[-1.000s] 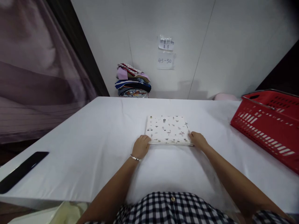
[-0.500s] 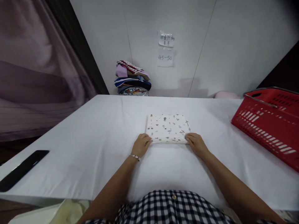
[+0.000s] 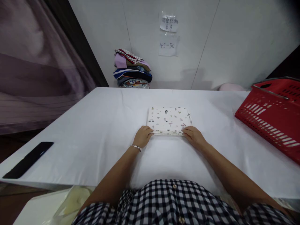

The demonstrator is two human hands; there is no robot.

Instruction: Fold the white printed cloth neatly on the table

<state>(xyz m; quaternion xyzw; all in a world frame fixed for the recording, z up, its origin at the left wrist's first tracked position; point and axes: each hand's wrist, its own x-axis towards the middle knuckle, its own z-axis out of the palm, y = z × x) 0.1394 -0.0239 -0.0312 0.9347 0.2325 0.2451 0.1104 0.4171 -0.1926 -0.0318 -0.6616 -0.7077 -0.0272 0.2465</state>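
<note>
A white cloth (image 3: 167, 119) with small printed figures lies folded into a neat rectangle on the white-covered table (image 3: 93, 125). Several layers show along its near edge. My left hand (image 3: 143, 136) pinches the near left corner between thumb and fingers, a bracelet at the wrist. At the near right corner, my right hand (image 3: 194, 136) grips the layers in the same manner. The fingertips are partly hidden against the cloth.
On the right stands a red plastic basket (image 3: 272, 115) with a metal handle. A black phone-like slab (image 3: 28, 161) lies at the left edge. Folded fabrics (image 3: 132, 68) are piled behind the table by the wall, where paper notes (image 3: 168, 45) hang. A purple curtain (image 3: 47, 68) hangs at left.
The whole view has tilted down a little, so everything sits higher in the picture. My right hand has shifted slightly inward along the cloth's near edge; the left keeps its hold.
</note>
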